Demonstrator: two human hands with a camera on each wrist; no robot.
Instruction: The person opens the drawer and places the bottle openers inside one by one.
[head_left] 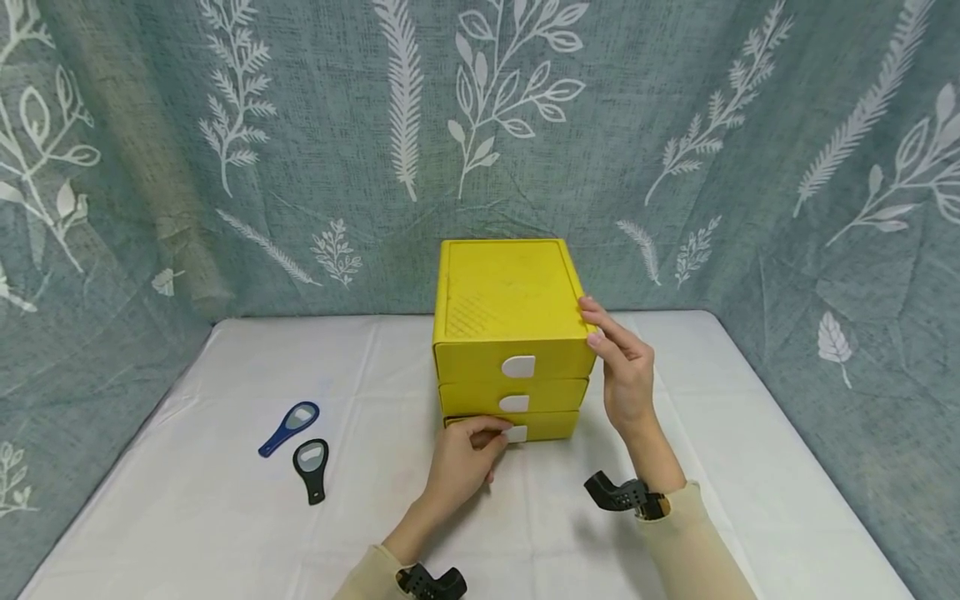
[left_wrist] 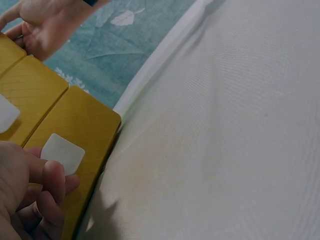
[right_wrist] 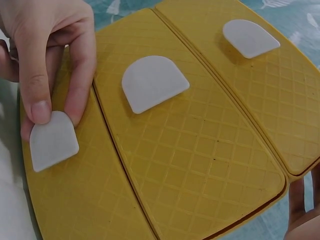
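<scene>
A yellow three-drawer box (head_left: 513,292) stands on the white-covered table, each drawer front bearing a white tab handle. Thumb and fingers of my left hand (head_left: 463,462) pinch the bottom drawer's handle (right_wrist: 54,142), seen closely in the right wrist view. The bottom drawer (head_left: 555,427) looks nearly flush with the others, with a thin dark gap along its top left. My right hand (head_left: 628,375) rests against the box's right side near the top front corner, fingers fairly straight. In the left wrist view, the right hand (left_wrist: 47,25) shows at the upper left.
On the left of the table (head_left: 187,500) lie a blue-handled magnifier (head_left: 288,427) and a black magnifier (head_left: 311,471). A teal leaf-patterned curtain (head_left: 322,150) hangs close behind and along both sides.
</scene>
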